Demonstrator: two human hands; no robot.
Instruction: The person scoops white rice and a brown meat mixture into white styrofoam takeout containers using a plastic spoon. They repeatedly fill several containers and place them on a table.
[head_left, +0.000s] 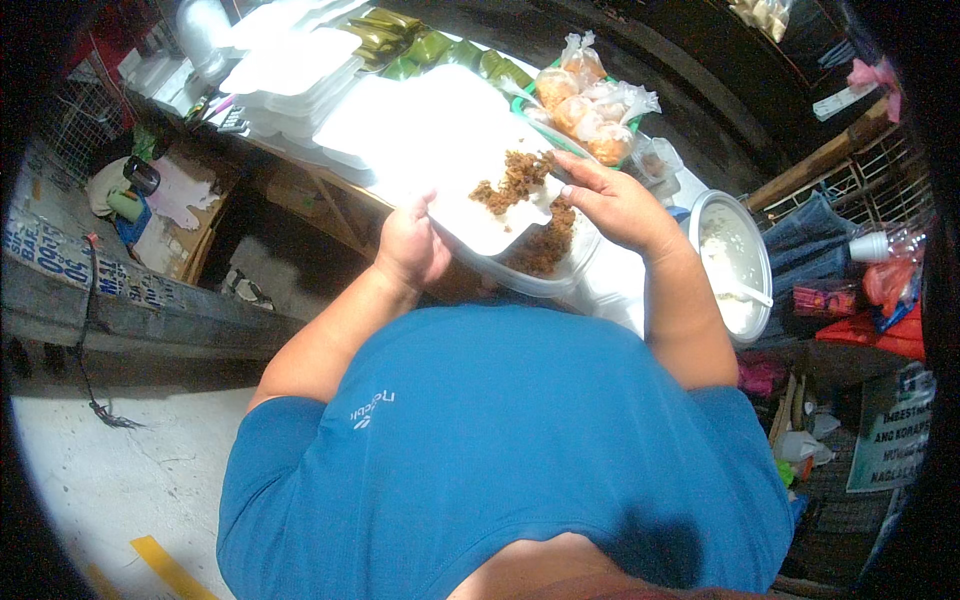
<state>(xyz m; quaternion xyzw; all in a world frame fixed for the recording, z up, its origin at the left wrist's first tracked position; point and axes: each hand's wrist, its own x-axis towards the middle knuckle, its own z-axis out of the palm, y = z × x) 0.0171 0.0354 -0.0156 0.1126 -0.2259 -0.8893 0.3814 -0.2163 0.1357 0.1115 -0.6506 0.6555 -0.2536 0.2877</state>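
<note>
My left hand (415, 241) grips the near left edge of a white foam food container (480, 225), thumb on top. Brown crumbly food (517, 180) lies on the container's right part. At that side my right hand (619, 199) holds a small white piece, perhaps plastic or a spoon, between thumb and fingers; glare hides what it is exactly. Below the container stands a clear plastic tub (581, 266) with more of the brown crumbly food (551, 244) in it. To the right, a round white tub (765, 247) holds white food and a white spoon (742, 291).
Stacked white foam containers (292, 97) stand at the back left, near banana-leaf-wrapped food (442, 56). A green basket (529, 116) holds knotted plastic bags of orange food (589, 112). Plastic cups (656, 159) sit beside it. Wire mesh and hanging bags are at the right.
</note>
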